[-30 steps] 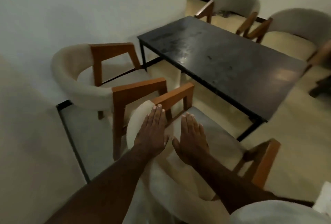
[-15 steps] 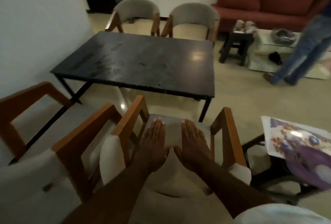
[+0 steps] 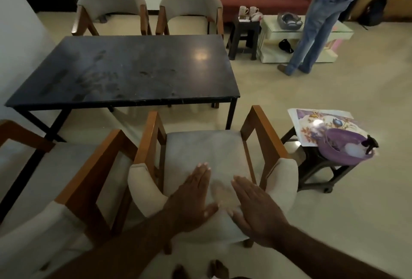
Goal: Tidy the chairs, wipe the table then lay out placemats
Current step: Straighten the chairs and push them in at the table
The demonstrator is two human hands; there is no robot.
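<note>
The chair (image 3: 207,151) I'm pushing has swung round in the last second. It now faces the table (image 3: 124,71) squarely at lower centre, but it isn't tucked under yet. My left hand (image 3: 189,200) and right hand (image 3: 256,209) lie flat on its backrest, fingers straight, gripping nothing. The chair's back legs are hidden below my arms. At right, the purple bowl (image 3: 338,151) on the placemats (image 3: 312,122) perhaps holds a spray bottle.

The chair (image 3: 205,151) has swung round from its angle to face the table (image 3: 124,69) squarely

four chairs (image 3: 200,149) (image 3: 66,167) (image 3: 111,0) (image 3: 189,2), one table (image 3: 133,67), two hands (image 3: 189,203) (image 3: 256,212).
</note>
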